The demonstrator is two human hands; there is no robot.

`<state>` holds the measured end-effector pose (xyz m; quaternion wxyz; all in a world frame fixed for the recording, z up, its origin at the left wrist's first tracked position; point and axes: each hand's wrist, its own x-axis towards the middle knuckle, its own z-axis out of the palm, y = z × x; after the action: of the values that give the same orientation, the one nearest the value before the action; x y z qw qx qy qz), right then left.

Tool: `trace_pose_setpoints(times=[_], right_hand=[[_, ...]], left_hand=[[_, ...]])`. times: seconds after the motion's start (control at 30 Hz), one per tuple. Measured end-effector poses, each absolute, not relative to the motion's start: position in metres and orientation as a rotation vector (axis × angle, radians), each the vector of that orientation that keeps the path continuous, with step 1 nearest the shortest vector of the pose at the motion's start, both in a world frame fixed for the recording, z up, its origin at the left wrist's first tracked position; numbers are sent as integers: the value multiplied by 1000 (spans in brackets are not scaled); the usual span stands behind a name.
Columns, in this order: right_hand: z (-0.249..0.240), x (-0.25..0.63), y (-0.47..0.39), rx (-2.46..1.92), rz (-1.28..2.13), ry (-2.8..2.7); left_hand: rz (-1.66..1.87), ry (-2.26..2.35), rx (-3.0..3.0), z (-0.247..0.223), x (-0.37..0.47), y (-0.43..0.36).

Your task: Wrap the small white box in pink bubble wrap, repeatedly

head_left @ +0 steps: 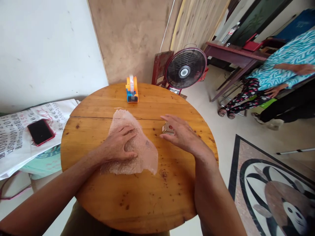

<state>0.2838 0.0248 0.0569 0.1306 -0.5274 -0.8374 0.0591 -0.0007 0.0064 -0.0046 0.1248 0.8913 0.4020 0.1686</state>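
In the head view, the right hand (182, 132) partly hides a small box (167, 128), thumb and fingers parted around it (whether they touch, I cannot tell). The left hand (121, 144) lies spread on bubble wrap (147, 154). Both things rest on a round wooden tabletop (150, 205); beyond stands a fan (185, 71).

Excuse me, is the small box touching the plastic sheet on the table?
Apart. The head view shows a strip of bare table between the small box and the nearest edge of the plastic sheet.
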Motion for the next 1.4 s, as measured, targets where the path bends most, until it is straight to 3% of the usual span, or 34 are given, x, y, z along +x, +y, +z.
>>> trace_pose_setpoints(times=[0.2,0.37,0.6,0.73,0.83,0.9,1.13,1.4], right_hand=[[55,300,32,-1810,119,-2478],[63,293,26,-1993,304,-2284],[105,244,-26,-1160,1146,-2116],[96,203,-29,-845,1588,-2262],[79,193,-13,-849,1765,-2155],[70,197,-2,-866,1727,-2149],[49,219,16,-1347,872,-2330],[31,226,15,-1263,819,-2328]], left_hand=[[510,1150,2612,0,1,7],[501,1182,2602,1,2,5],[550,1210,2526,-8,3,10],[641,1176,2503,-19,0,17],[664,1152,2487,-20,-2,18],[650,1129,2468,-18,-1,16],[573,1220,2385,-8,2,8],[671,1199,2448,-7,-12,14]])
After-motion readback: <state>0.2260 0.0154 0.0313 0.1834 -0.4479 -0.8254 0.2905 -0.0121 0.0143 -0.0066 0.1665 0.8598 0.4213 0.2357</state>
